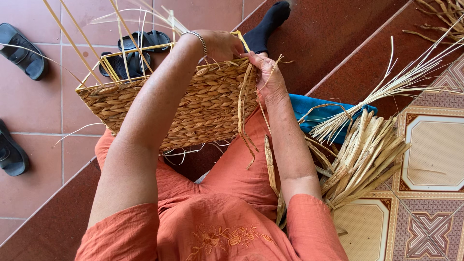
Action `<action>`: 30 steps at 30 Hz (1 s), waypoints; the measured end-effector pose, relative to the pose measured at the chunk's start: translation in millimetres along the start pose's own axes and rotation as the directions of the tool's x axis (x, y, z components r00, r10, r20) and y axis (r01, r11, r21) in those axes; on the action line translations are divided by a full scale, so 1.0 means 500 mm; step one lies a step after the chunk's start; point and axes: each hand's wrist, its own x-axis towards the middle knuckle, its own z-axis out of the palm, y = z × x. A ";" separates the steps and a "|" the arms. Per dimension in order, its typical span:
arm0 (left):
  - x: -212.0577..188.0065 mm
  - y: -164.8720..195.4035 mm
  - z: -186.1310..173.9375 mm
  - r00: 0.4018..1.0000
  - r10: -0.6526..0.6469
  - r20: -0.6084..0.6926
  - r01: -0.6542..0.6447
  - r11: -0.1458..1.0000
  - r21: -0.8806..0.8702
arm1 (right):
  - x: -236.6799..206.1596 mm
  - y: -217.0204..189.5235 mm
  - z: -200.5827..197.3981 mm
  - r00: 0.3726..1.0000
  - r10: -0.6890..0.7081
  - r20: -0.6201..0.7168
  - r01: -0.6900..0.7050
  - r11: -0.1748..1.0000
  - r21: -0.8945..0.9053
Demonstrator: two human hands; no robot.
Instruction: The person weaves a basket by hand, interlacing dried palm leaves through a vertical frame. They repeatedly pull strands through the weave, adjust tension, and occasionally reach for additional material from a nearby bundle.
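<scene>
woven basket (203,104) resting on the lap, likely light, walls stiff but springy | left hand (220,44) curling closed over the basket's far rim | right hand (268,77) pinching a limp flat strand (246,111) at the basket's right corner | firmest hold likely the rim; dried strands (367,154) right of the basket look brittle

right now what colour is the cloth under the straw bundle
Blue cloth, seen best in the head view.

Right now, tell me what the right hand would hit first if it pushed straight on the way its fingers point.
The right hand points toward the woven basket; its fingers already pinch loose straw strands at the basket's edge, so those come first, then probably the woven wall.
</scene>
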 end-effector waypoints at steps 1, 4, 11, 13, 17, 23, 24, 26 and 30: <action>-0.003 -0.003 -0.002 0.999 -0.045 0.013 0.045 0.997 -0.068 | -0.002 -0.001 0.002 1.000 -0.003 -0.013 0.003 1.000 0.001; -0.010 -0.021 -0.001 0.995 -0.071 -0.076 0.057 0.983 -0.177 | 0.000 0.000 0.003 1.000 -0.004 -0.016 0.004 1.000 -0.008; 0.006 -0.019 0.006 0.962 -0.099 -0.254 0.120 0.991 0.066 | 0.004 0.010 -0.002 0.994 -0.015 -0.109 0.013 1.000 -0.023; 0.008 -0.009 0.003 0.965 -0.124 -0.231 0.181 0.953 0.244 | 0.003 0.011 -0.004 0.996 -0.037 -0.087 0.035 0.999 -0.021; -0.006 -0.022 -0.006 0.974 -0.174 -0.143 0.192 0.974 0.120 | 0.006 0.012 -0.004 0.993 -0.072 -0.096 0.066 0.996 -0.058; -0.024 -0.045 -0.019 0.990 -0.141 -0.030 0.143 0.985 0.098 | 0.006 0.005 0.010 0.992 -0.072 -0.104 0.067 0.996 -0.056; -0.022 -0.041 -0.017 0.992 -0.127 -0.011 0.127 0.988 0.093 | 0.004 0.003 0.012 0.992 -0.084 -0.091 0.078 0.995 -0.068; -0.021 -0.033 -0.010 0.993 -0.116 0.028 0.114 0.991 0.072 | 0.001 0.001 0.014 0.992 -0.106 -0.061 0.101 0.991 -0.088; -0.026 -0.023 0.014 0.989 -0.146 -0.006 0.146 0.988 0.051 | 0.005 0.003 0.009 0.990 -0.110 -0.088 0.103 0.991 -0.086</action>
